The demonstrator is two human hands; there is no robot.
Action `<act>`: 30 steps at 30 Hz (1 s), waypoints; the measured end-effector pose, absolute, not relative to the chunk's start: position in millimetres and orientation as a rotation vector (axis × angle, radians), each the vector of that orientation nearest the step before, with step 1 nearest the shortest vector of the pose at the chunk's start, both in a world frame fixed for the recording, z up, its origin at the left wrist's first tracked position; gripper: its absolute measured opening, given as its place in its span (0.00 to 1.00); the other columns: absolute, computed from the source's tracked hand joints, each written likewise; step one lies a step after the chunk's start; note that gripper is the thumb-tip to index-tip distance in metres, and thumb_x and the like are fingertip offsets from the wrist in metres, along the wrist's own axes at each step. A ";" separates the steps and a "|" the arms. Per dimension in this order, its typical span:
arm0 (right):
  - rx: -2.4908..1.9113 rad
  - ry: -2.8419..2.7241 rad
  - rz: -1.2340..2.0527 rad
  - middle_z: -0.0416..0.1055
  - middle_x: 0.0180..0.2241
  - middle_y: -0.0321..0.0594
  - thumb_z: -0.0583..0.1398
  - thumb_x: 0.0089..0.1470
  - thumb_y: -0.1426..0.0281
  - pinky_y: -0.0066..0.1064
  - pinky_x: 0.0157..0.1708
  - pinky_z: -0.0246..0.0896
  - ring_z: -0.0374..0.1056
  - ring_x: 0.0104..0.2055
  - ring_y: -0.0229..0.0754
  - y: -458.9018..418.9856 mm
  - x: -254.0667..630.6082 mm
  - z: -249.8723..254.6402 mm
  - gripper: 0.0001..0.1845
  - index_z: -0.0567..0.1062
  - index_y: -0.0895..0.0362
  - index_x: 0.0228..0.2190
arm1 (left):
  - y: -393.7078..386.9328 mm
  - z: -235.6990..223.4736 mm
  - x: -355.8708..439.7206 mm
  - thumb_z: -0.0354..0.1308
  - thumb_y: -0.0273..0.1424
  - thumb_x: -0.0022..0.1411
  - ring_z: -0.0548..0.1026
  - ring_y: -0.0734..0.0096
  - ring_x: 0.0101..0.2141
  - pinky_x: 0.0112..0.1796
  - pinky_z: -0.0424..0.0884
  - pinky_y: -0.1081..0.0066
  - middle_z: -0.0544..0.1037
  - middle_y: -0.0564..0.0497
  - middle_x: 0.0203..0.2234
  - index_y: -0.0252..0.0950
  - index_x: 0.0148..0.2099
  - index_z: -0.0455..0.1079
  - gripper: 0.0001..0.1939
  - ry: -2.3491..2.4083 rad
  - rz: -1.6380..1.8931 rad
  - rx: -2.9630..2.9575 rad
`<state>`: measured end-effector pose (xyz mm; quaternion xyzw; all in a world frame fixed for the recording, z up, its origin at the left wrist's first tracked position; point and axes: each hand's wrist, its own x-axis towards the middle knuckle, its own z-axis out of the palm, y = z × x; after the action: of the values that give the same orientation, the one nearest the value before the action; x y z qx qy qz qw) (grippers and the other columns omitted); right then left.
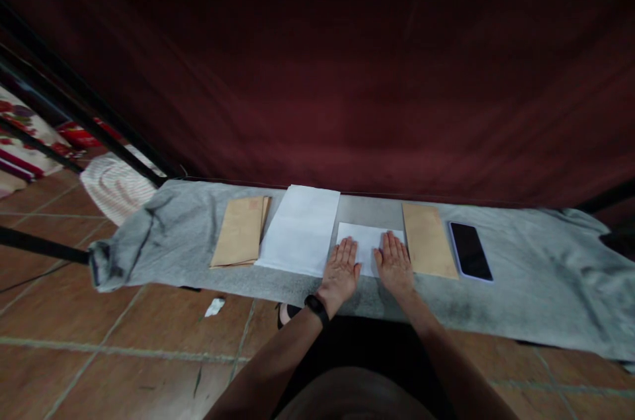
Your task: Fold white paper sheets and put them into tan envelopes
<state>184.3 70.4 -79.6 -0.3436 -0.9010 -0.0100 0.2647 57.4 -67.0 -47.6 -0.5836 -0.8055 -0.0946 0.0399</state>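
A small white sheet of paper (367, 238), apparently folded, lies flat on a grey cloth. Both hands press on it with palms down. My left hand (341, 269), with a black band at the wrist, rests on its left part, fingers stretched out. On its right part lies my right hand (395, 264), also flat. Left of the left hand is a larger white sheet of paper (302, 228). A brown envelope (429, 241) sits just right of the right hand. Farther left is a small stack of brown envelopes (241, 231).
A phone (470, 251) with a dark screen lies right of the single envelope. The grey cloth (526, 274) covers a narrow bench. Behind it hangs a dark red curtain (337, 109). Black metal bars (44, 245) stand at the left; a white scrap (215, 306) is on the tiled floor.
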 end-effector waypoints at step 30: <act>-0.761 -2.526 -0.075 0.55 0.67 0.56 0.50 0.68 0.56 0.47 0.64 0.55 0.57 0.67 0.54 22.9 261.8 -79.8 0.38 0.47 0.63 0.69 | -81.1 -51.2 56.3 0.43 0.33 0.72 0.54 0.55 0.68 0.64 0.58 0.55 0.56 0.36 0.68 0.24 0.70 0.52 0.29 -2.483 -0.309 -1.676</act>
<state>261.8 22.9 -79.8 -0.2794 -0.9270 -0.0274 0.2485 56.3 -81.1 -51.2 -0.5554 -0.8227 -0.1024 0.0650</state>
